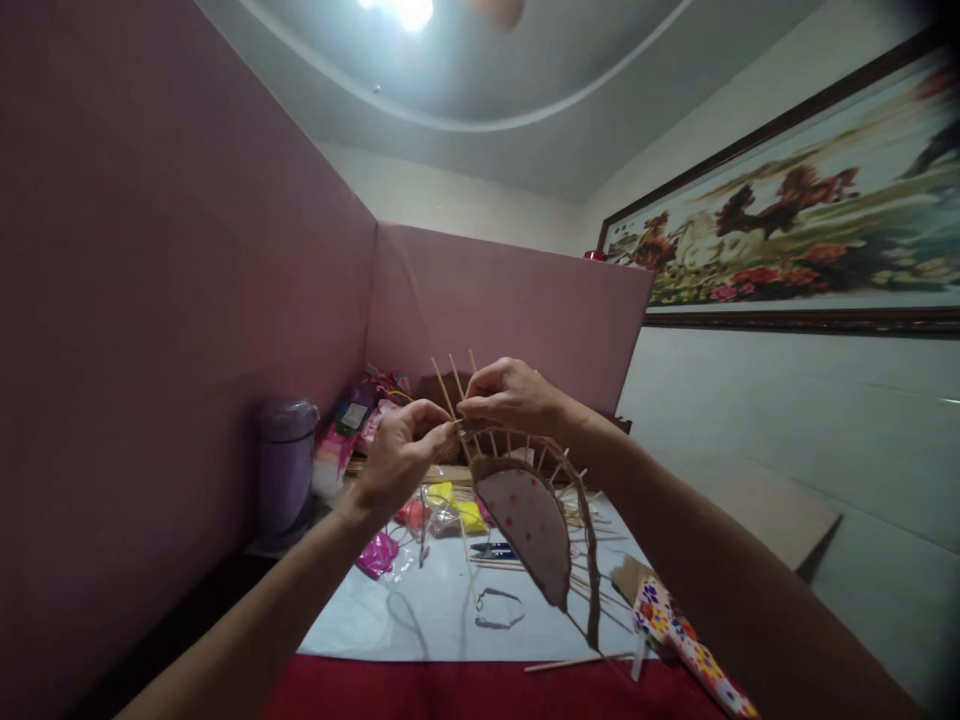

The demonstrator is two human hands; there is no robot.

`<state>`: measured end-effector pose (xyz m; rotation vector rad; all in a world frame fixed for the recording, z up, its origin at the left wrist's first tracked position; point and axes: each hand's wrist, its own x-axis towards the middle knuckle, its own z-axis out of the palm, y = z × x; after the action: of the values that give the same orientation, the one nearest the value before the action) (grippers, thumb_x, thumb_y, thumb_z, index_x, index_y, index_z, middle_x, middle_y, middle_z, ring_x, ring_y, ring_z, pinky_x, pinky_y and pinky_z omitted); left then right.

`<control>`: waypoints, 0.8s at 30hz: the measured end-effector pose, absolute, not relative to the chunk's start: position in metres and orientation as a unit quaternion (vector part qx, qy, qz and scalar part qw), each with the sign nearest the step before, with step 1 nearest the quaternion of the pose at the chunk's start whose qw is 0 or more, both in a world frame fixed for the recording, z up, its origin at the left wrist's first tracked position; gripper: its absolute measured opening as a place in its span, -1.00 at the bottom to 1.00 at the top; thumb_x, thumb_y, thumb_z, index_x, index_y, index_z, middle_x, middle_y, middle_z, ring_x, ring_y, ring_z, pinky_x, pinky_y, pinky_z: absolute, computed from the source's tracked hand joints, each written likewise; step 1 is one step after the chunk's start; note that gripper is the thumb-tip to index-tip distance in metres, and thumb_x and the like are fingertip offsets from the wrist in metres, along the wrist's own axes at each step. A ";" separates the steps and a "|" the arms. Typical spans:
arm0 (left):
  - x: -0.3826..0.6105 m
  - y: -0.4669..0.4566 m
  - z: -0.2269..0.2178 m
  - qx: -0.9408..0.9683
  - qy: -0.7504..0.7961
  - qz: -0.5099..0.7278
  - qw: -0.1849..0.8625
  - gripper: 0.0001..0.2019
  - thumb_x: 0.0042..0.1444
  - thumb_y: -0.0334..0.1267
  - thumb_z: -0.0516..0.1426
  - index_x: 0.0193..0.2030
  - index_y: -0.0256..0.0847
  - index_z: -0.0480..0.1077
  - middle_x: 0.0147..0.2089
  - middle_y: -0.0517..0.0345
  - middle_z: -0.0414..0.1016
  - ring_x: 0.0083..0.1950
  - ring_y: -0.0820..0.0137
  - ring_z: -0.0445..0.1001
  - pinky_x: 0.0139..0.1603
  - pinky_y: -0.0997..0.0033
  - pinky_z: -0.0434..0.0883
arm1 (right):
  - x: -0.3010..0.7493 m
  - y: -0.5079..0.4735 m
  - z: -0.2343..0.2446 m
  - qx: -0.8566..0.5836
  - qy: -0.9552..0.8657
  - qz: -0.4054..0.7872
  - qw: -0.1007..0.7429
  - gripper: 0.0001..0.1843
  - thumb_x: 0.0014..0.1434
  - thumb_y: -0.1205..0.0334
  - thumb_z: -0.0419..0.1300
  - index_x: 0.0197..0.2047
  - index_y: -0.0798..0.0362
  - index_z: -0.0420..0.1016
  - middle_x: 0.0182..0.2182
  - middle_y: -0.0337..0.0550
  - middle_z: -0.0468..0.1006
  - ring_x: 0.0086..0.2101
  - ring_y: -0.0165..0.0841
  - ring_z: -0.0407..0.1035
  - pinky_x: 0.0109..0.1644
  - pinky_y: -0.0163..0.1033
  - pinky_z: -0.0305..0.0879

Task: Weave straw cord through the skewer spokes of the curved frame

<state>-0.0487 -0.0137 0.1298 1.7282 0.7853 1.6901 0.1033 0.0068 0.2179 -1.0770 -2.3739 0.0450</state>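
Above the table I hold up a half-round stick frame (591,560), with thin wooden sticks spoking out to a curved, cord-wrapped rim. Its inner part is a half-disc (525,520) in pale fabric with red dots and a brown edge. My left hand (405,450) pinches the frame's upper left end, thumb and forefinger together. Close beside it, my right hand (517,395) is closed on the rim, with bare stick ends poking up between the two hands. A thin cord (466,550) hangs below my left hand. What exactly lies between the fingertips is hidden.
On the white sheet (360,620) lie yellow packets (471,517), a magenta packet (377,553), dark-handled pliers or scissors (495,551) and loose sticks. A flower-patterned glue gun (697,650) sits at right. A purple flask (287,470) stands left, by pink partitions (495,300).
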 end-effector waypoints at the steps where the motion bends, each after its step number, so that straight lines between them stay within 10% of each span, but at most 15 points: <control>1: -0.049 -0.013 0.126 0.650 0.298 0.649 0.261 -0.90 -0.03 -0.28 0.14 -0.44 -0.26 0.33 -0.60 0.32 0.22 -0.57 0.58 0.14 -0.58 0.56 0.08 | 0.101 0.005 0.218 -0.415 -0.872 0.019 0.258 -0.79 -0.04 0.17 0.15 -0.53 0.12 0.50 -0.66 -0.29 0.35 -0.59 -0.52 0.15 -0.51 -0.36 -0.07; 10: -0.063 -0.024 0.107 0.735 0.343 0.584 0.034 -0.77 0.09 -0.39 0.02 -0.23 -0.19 0.50 -0.36 0.13 0.54 -0.37 0.41 0.44 -0.33 0.47 0.27 | 0.084 -0.004 0.200 -0.491 -0.843 0.018 0.218 -0.77 -0.06 0.17 0.11 -0.58 0.10 0.49 -0.70 -0.29 0.30 -0.62 -0.51 0.12 -0.54 -0.34 -0.09; 24: -0.072 -0.025 0.091 0.737 0.372 0.549 0.132 -0.76 0.06 -0.36 0.04 -0.22 -0.18 0.53 -0.39 0.10 0.56 -0.31 0.32 0.49 -0.26 0.42 0.33 | 0.079 -0.004 0.174 -0.490 -0.843 -0.012 0.220 -0.77 -0.06 0.18 0.10 -0.62 0.09 0.46 -0.70 -0.30 0.25 -0.62 -0.53 0.06 -0.55 -0.35 -0.15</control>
<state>-0.0719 -0.0246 0.0908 2.1387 1.0784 1.5931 0.0787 -0.0043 0.1740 -1.3554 -2.3323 -0.0322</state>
